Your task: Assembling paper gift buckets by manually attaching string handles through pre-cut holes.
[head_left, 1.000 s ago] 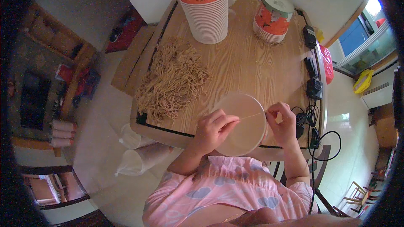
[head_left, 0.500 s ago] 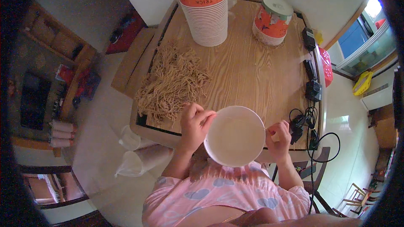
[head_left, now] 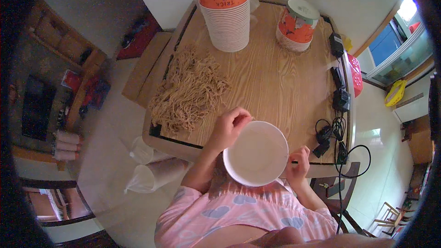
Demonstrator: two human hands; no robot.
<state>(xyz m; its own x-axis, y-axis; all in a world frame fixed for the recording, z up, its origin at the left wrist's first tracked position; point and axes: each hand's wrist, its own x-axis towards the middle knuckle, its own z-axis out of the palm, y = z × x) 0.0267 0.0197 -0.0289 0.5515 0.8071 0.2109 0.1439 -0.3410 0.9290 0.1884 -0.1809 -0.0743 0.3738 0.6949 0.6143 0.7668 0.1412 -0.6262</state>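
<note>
A white-lined paper bucket (head_left: pixel 255 154) stands in front of my lap at the table's near edge, its open mouth facing up. My left hand (head_left: pixel 231 127) is at the bucket's upper left rim, fingers curled and fingertips pinched just above it. Whatever lies in that pinch is too small to make out. At the right rim, beside a small mark that looks like a hole, my right hand (head_left: pixel 298 163) is closed with thumb and fingers against the edge. Left of the bucket lies a tangled heap of tan twisted cords (head_left: pixel 188 89) on the wooden table (head_left: pixel 271 82).
A tall stack of nested orange paper buckets (head_left: pixel 227 25) stands at the far side. A shorter upside-down stack (head_left: pixel 298 25) is to its right. Black adapters and cables (head_left: pixel 337 133) line the right edge. Plastic-wrapped rolls (head_left: pixel 156 174) lie on the floor at left.
My left hand has shifted right along the rim, toward the top of the bucket. The bucket and my right hand have dropped slightly nearer to me.
</note>
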